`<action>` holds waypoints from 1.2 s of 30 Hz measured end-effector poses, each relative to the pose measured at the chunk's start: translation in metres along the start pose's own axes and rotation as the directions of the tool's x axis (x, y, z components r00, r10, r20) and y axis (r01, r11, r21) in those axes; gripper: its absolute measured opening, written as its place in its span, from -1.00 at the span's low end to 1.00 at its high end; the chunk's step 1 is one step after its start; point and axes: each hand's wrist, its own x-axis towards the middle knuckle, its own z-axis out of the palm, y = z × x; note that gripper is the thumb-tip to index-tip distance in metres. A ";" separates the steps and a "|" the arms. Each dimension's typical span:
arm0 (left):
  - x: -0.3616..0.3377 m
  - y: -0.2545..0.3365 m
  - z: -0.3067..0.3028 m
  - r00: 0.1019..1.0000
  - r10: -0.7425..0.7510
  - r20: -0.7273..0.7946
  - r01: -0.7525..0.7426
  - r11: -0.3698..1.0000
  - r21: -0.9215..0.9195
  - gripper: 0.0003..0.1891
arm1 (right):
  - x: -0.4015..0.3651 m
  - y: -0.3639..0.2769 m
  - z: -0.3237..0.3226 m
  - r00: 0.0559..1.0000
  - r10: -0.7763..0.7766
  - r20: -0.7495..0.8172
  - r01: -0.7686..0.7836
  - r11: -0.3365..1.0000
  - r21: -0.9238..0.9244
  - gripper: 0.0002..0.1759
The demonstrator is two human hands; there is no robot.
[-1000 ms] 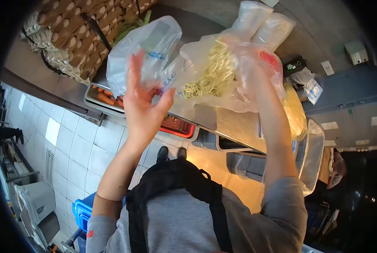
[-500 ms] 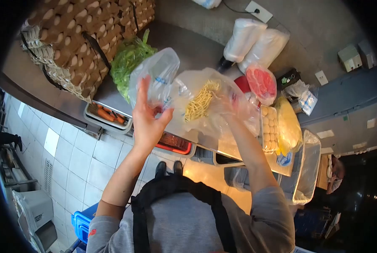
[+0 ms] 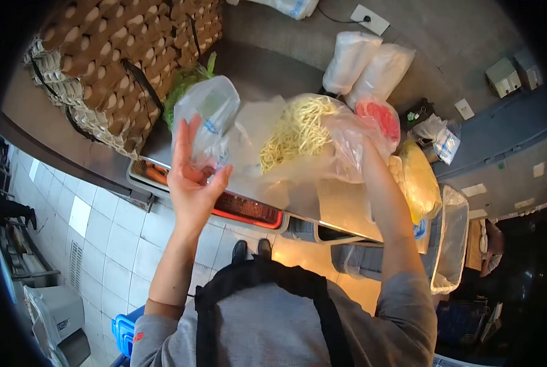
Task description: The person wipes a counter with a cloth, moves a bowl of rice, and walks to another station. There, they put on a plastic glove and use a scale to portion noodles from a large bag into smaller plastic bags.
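A clear plastic bag [image 3: 215, 101] with blue print stands up from my left hand [image 3: 194, 180], whose lower fingers curl on the film while the upper ones and the thumb reach outward. Pale yellow noodles [image 3: 301, 131] spread in a loose heap over clear plastic between my two hands. At the right end of this sheet, my right hand [image 3: 366, 139] is wrapped in crumpled film, its fingers mostly hidden. Just beyond it lies a packet of red meat [image 3: 378, 116]. Leafy greens [image 3: 184, 85] in plastic sit behind the bag on the left.
Stacked egg trays [image 3: 114, 67] fill the back left of the steel counter. White plastic rolls [image 3: 350, 61] rest against the wall. A yellow bag [image 3: 421, 186] and a lined bin [image 3: 450, 238] stand right. Below the near edge are a red crate [image 3: 249, 211] and a carrot bin [image 3: 154, 174].
The noodles have spread into a wider, looser heap. My right hand has moved right, and my left hand has shifted left and a little down with the bag.
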 end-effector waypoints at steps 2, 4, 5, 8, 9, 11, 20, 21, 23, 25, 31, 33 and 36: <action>-0.004 0.001 -0.007 0.999 -0.045 0.024 0.043 0.996 0.077 -0.07 | 0.003 0.011 0.001 1.000 0.013 -0.004 -0.013 1.000 -0.028 -0.59; -0.004 0.000 -0.007 0.998 -0.039 0.040 0.039 0.999 0.004 -0.13 | 0.002 0.012 0.000 1.000 0.022 0.002 -0.022 1.000 -0.003 -0.59; -0.005 -0.002 -0.007 0.998 -0.042 0.044 0.043 0.999 -0.033 -0.15 | -0.002 0.010 0.001 1.000 0.029 0.005 -0.029 0.999 0.032 -0.59; -0.002 -0.021 -0.028 0.989 -0.079 0.124 0.115 0.940 -0.321 -0.29 | -0.009 0.031 0.004 0.998 0.065 0.021 -0.067 0.992 0.108 -0.60; 0.000 -0.032 -0.036 0.990 -0.134 0.049 0.142 0.957 -0.254 -0.33 | -0.010 0.049 0.004 0.997 0.079 0.020 -0.081 0.990 0.114 -0.60; 0.002 -0.061 -0.045 0.968 -0.222 -0.114 0.207 0.970 -0.128 -0.40 | -0.015 0.094 0.012 0.996 0.085 -0.014 -0.084 0.992 0.097 -0.61; 0.033 -0.148 0.014 0.912 0.086 0.402 -0.352 0.667 0.657 -0.48 | -0.027 0.015 0.005 1.000 -0.011 -0.027 0.015 0.982 0.186 -0.62; 0.041 -0.158 0.027 0.897 0.178 0.405 -0.372 0.799 0.472 -0.49 | -0.032 0.013 0.003 1.000 -0.007 -0.022 0.012 0.972 0.236 -0.62; 0.059 -0.194 0.058 0.879 0.252 0.405 -0.381 0.882 0.279 -0.52 | -0.031 0.025 -0.001 1.000 -0.010 -0.026 0.018 0.938 0.347 -0.62; 0.066 -0.231 0.077 0.862 0.202 0.465 -0.389 0.851 0.353 -0.57 | -0.031 0.046 0.011 0.997 -0.045 -0.060 0.069 0.863 0.500 -0.62; 0.069 -0.238 0.070 0.630 -0.369 0.684 -0.548 0.412 0.728 -0.58 | -0.035 0.017 0.035 0.990 -0.059 -0.131 0.138 0.645 0.752 -0.65; 0.067 -0.243 0.041 0.671 -0.378 0.638 -0.535 0.349 0.769 -0.64 | -0.040 0.004 0.010 0.972 -0.096 -0.216 0.224 0.666 0.711 -0.65; 0.066 -0.264 0.013 0.773 0.134 0.621 -0.632 0.262 0.730 -0.65 | -0.037 -0.036 -0.020 0.882 -0.315 -0.350 0.456 0.756 0.469 -0.65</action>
